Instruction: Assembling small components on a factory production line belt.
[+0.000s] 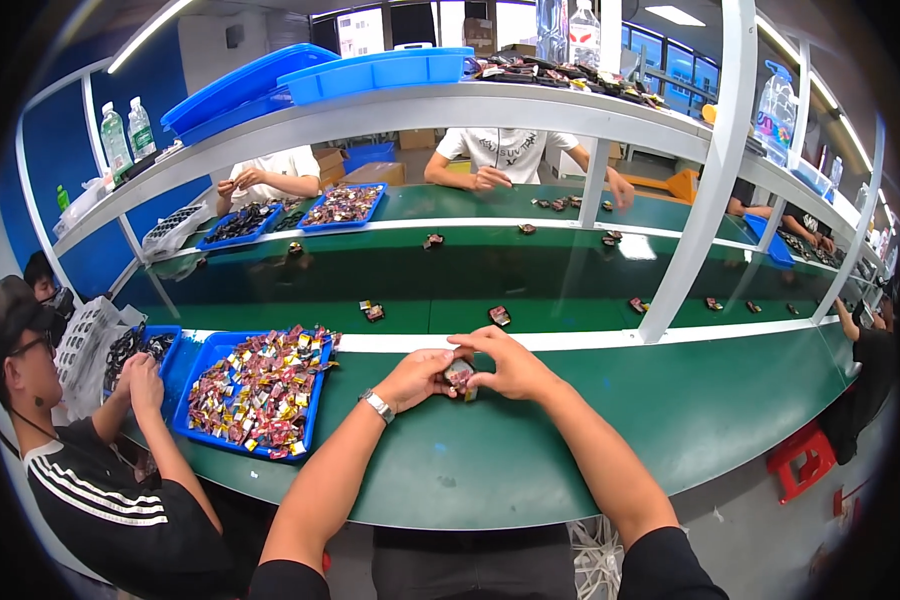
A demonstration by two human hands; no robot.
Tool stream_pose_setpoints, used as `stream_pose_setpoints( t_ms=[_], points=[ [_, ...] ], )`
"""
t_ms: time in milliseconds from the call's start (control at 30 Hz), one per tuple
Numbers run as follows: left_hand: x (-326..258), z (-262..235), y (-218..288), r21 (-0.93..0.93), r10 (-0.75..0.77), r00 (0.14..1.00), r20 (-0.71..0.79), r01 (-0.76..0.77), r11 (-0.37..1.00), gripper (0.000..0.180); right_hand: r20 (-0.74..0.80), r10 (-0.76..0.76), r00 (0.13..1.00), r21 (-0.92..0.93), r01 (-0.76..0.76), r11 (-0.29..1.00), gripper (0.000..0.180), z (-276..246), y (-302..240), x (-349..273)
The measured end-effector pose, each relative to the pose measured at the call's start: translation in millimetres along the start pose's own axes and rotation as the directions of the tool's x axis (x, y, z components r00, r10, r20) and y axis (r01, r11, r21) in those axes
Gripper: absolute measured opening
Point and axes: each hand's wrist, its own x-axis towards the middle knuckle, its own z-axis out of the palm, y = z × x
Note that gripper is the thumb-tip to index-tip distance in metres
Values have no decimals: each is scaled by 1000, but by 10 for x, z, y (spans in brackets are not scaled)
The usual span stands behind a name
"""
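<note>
Pinched in the left hand is a small, compact component, with a silvery-grey face, reddish patches and a pale yellowish tab at its lower edge; finer markings are too small to make out. The left thumb and fingers are closed on it from the left side, leaving only the narrow gap that the piece fills. The right hand is partly open, its forefinger arched over the top and its thumb at the piece's right edge; whether it also grips cannot be told. The component thus sits between the two hands, at the left fingertips, raised over the green tabletop.

A metal-banded wristwatch circles the left wrist. Just left of that forearm, a blue plastic tray holds a heap of similar red, yellow and silver components. Beyond the hands, past a white rail, more such pieces lie spaced apart on a green conveyor belt, one directly ahead of the right hand.
</note>
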Motion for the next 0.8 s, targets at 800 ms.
stream_pose_setpoints(
  t_ms=[800],
  points=[
    [57, 41, -112, 133, 178, 967, -182, -155, 979, 30, -255, -199, 946, -153, 163, 975, 20, 259, 169, -61]
  ],
)
